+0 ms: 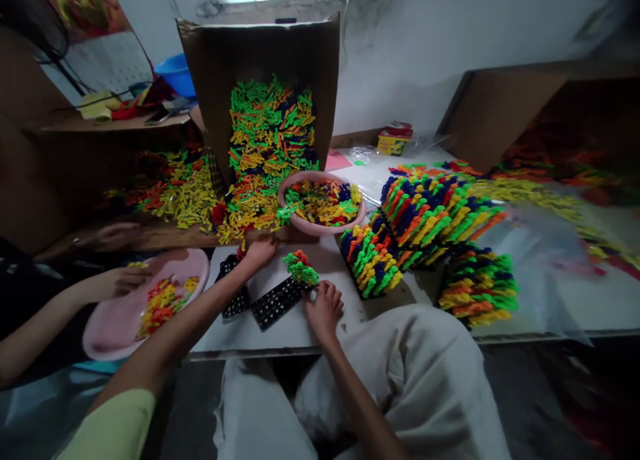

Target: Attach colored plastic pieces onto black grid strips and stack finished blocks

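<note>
My left hand reaches over the table to the lower edge of the heap of colored plastic pieces; its fingers are bent, and what they hold is too small to tell. Below it lies a black tray with light marks, its right end covered by a cluster of red and green pieces. At that end my right hand rests with curled fingers on the tray's edge. Another black tray lies partly under my left forearm.
Filled blocks of colored pieces stand at the right, beside a pink bowl of pieces. At the left, a co-worker's hand is over a pink basin. Clear plastic lies at the right.
</note>
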Available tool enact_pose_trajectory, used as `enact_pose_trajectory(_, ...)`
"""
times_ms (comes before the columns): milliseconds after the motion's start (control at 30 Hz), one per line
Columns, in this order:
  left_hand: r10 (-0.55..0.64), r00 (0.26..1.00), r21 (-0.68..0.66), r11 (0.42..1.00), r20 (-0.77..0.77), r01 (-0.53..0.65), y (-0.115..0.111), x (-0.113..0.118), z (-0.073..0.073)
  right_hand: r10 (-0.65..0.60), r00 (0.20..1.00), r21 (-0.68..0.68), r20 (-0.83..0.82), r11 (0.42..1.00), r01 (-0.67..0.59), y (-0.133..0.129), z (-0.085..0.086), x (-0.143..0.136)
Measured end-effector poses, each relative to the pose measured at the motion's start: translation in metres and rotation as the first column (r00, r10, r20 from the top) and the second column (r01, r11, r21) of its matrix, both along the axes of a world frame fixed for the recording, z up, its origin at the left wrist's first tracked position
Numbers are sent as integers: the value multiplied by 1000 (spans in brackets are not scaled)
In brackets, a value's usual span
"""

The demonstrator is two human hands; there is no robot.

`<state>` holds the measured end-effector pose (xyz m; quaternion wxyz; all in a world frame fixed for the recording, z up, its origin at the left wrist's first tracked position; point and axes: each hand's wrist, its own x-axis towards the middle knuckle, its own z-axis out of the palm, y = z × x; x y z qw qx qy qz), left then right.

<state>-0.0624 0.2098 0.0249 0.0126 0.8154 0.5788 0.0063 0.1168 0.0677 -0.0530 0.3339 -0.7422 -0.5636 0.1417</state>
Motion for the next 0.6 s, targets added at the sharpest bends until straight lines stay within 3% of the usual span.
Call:
enact_pose_trajectory(100,-4,1000,-1,1000,29,4,-2,5,-1,52,999,-60,-15,997,-53,5,3,8)
enact_pose_trajectory(200,32,998,34,999,56,-34,-4,12,8,103,994,-82,-44,991,-106,5,4,15)
enact_pose_trajectory(267,113,971,115,984,209,-139,-15,12,17,120,991,-69,-57,990,-124,3,3,18)
enact_pose_trajectory(300,165,913,149,961,373,-234,-25,11,21,125,990,-58,-61,990,-128,2,2,19)
enact_pose_trajectory(333,206,787,143,927,581,-348,-39,9,24,128,990,-48,-64,990,-131,1,1,20)
enact_pose_trajectory(367,226,577,77,889,785,-452,-57,8,26,133,989,-42,-65,990,-136,0,0,21)
enact_pose_trajectory(400,230,311,-54,873,922,-485,-78,8,26,141,988,-40,-66,989,-144,-1,0,22)
enact_pose_trajectory(467,281,-220,-342,879,934,-331,-124,13,20,163,984,-48,-71,985,-167,-3,0,22)
enact_pose_trajectory(500,348,-411,-459,864,843,-209,-147,19,16,174,982,-52,-77,983,-178,-5,0,23)
enact_pose_trajectory(533,425,-536,-552,829,729,-94,-169,27,11,183,979,-54,-89,981,-188,-6,1,23)
enact_pose_trajectory(600,563,-626,-666,740,540,91,-203,46,0,173,974,-43,-146,982,-181,-11,5,24)
